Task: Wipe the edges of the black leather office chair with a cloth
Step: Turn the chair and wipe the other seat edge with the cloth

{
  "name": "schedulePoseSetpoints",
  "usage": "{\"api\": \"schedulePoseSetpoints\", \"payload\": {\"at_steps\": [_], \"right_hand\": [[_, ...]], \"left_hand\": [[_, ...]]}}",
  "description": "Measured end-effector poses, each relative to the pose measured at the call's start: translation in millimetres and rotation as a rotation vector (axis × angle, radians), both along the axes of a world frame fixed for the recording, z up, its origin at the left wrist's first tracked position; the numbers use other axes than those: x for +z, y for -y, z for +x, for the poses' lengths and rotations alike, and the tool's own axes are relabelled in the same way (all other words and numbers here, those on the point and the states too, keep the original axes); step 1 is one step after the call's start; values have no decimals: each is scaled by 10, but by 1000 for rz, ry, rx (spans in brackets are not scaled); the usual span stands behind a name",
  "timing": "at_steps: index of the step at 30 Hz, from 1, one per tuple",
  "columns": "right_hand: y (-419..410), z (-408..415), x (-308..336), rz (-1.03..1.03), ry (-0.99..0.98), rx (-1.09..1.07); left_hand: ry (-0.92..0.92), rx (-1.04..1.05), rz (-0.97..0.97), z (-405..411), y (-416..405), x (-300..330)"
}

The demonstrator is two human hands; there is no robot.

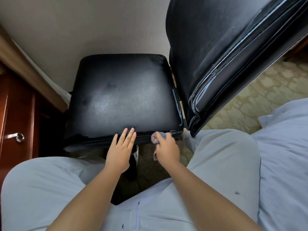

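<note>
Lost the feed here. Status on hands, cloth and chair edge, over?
Left hand flat on seat front edge. Right hand grips cloth at the right front corner. Nothing in the way.

reddish-brown wooden cabinet with a silver metal handle at left; beige patterned carpet and white bedding at right.

1. A plain beige wall is being lit softly and evenly.
2. The floor is being covered by a patterned cream and tan carpet.
3. Reddish wooden furniture with a metal handle is being shown at the left.
4. White bedding is being seen at the right.
</note>
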State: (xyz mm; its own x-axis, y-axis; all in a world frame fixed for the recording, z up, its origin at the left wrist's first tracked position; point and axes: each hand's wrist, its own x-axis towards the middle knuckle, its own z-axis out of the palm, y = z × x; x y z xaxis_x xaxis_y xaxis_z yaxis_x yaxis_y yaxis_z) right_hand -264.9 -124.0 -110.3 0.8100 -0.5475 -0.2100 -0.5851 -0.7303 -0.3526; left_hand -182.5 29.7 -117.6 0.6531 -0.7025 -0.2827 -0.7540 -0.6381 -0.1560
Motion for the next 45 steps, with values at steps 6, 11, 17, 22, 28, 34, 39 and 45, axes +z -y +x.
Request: {"api": "schedulePoseSetpoints", "payload": {"at_steps": [6,11,17,22,28,34,39,45], "right_hand": [[-49,2,-40,-88,-13,-159],[-105,-66,-64,-62,7,-58],[-157,-60,-100,-24,59,-18],[-29,-81,-106,-58,90,-214],[24,-79,-141,18,106,-369],[-79,-89,-159,31,126,-225],[-97,-108,-123,29,95,-241],[20,-135,-97,50,115,-484]], "left_hand": [[-42,74,-18,-10,-37,1],[-101,134,-81,-62,45,23],[-126,78,-105,-70,224,31],[-121,61,-92,-73,245,21],[-125,84,-94,-99,284,31],[-115,78,-104,-122,386,62],[-108,-35,-49,-75,396,46],[-134,-30,-39,-121,480,17]]}}
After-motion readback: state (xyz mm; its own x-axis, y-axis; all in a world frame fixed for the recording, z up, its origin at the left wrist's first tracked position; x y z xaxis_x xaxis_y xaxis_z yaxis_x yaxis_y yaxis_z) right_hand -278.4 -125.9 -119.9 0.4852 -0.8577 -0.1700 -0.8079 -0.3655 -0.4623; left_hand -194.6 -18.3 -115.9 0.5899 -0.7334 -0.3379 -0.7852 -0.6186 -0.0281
